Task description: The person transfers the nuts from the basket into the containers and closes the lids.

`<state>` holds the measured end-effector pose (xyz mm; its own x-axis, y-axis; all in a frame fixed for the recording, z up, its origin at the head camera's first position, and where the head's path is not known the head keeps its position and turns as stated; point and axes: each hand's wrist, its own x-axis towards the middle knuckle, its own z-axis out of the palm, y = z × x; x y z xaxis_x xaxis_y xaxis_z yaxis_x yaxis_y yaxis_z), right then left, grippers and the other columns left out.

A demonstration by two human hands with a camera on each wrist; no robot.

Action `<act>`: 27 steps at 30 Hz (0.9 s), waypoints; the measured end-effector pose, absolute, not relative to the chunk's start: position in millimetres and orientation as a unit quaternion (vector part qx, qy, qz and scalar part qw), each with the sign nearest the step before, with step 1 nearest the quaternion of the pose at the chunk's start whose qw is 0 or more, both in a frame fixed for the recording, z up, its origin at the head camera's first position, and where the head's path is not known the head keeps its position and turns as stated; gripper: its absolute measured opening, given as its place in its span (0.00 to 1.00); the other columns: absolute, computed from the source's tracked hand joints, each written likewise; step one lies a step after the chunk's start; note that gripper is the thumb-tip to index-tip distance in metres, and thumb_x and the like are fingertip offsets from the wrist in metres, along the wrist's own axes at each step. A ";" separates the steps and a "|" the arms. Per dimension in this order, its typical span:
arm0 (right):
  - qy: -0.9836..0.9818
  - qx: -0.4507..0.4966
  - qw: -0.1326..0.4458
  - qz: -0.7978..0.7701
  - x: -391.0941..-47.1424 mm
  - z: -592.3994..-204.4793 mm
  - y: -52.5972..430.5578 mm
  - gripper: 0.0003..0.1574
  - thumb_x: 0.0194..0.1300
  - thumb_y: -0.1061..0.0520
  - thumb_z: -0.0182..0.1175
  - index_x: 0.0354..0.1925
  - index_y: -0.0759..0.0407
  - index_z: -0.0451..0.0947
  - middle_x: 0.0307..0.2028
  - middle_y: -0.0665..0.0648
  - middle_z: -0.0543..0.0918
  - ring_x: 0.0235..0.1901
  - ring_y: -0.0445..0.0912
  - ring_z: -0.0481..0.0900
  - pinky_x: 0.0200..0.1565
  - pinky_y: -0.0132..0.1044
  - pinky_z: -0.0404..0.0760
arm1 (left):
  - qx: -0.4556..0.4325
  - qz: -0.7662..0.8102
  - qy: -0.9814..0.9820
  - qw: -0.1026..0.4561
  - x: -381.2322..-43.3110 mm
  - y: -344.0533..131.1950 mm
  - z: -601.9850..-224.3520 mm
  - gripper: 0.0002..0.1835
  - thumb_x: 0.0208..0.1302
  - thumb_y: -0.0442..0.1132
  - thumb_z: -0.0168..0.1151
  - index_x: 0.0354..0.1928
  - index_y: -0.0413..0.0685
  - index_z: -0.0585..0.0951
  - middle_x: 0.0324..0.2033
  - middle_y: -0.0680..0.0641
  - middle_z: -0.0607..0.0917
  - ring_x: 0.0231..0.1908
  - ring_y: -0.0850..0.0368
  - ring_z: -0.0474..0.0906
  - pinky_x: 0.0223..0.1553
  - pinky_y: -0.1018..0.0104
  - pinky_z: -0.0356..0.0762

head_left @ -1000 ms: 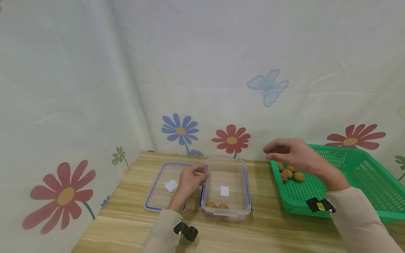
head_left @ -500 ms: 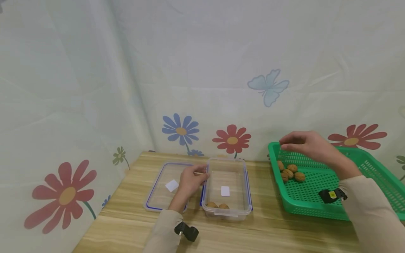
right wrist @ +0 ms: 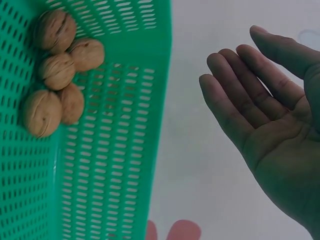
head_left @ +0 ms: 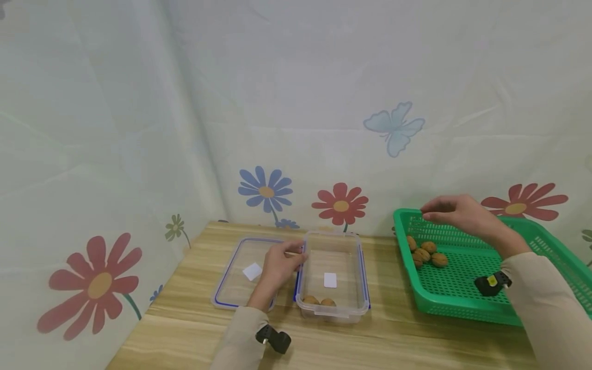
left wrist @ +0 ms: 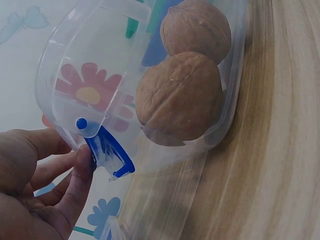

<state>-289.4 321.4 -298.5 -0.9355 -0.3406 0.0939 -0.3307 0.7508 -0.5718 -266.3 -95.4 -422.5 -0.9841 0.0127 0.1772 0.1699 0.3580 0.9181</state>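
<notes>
A clear plastic food container [head_left: 356, 267] with blue side latches stands in the middle of the table. My left hand [head_left: 277, 264] pinches its left rim, thumb beside the blue latch [left wrist: 112, 155] in the left wrist view. Two walnuts [left wrist: 180, 97] lie at the container's near end. On the right, my right hand [head_left: 467, 216] hovers above the back of a green plastic basket [head_left: 418, 295], holding nothing; its fingers [right wrist: 232, 87] are loosely bent in the right wrist view. Several walnuts [right wrist: 57, 71] cluster in the basket's left corner.
The container's clear lid [head_left: 231, 288], with a blue seal and a white label, lies flat to the left. Another white label [head_left: 330, 280] shows inside the container. A flower-printed curtain [head_left: 296, 103] rises behind the wooden table [head_left: 185, 318].
My right hand has moved to the right, from the basket's left edge to over its back part. The left hand stays on the container's rim.
</notes>
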 end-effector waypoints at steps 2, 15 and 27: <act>0.935 -0.177 0.014 -0.308 -291.7 -301.9 324.5 0.29 0.68 0.39 0.57 0.58 0.55 0.76 0.53 0.60 0.81 0.49 0.54 0.79 0.48 0.55 0.78 | -0.057 -0.564 -0.821 0.070 -266.0 -95.5 -422.7 0.19 0.61 0.34 0.67 0.55 0.39 0.81 0.40 0.42 0.84 0.29 0.56 0.83 0.30 0.65 0.83; 0.924 -0.171 0.069 -0.335 -299.9 -322.8 342.5 0.32 0.69 0.42 0.58 0.60 0.64 0.73 0.53 0.64 0.80 0.49 0.60 0.80 0.49 0.58 0.78 | -0.050 -0.565 -0.821 0.069 -266.8 -95.1 -425.4 0.19 0.61 0.35 0.67 0.54 0.41 0.82 0.40 0.43 0.84 0.30 0.57 0.83 0.30 0.66 0.83; 0.917 -0.165 0.109 -0.346 -308.9 -342.2 353.2 0.32 0.69 0.45 0.59 0.59 0.68 0.73 0.52 0.65 0.80 0.49 0.60 0.80 0.48 0.55 0.80 | -0.048 -0.564 -0.821 0.071 -266.0 -94.7 -423.8 0.18 0.61 0.34 0.67 0.54 0.41 0.82 0.39 0.45 0.84 0.30 0.57 0.83 0.30 0.66 0.83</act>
<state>-308.9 353.2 -342.2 -0.9216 -0.3787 -0.0849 -0.2284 0.7061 -0.6703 -266.0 -94.7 -423.8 -0.9851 -0.0010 0.1718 0.1600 0.3594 0.9194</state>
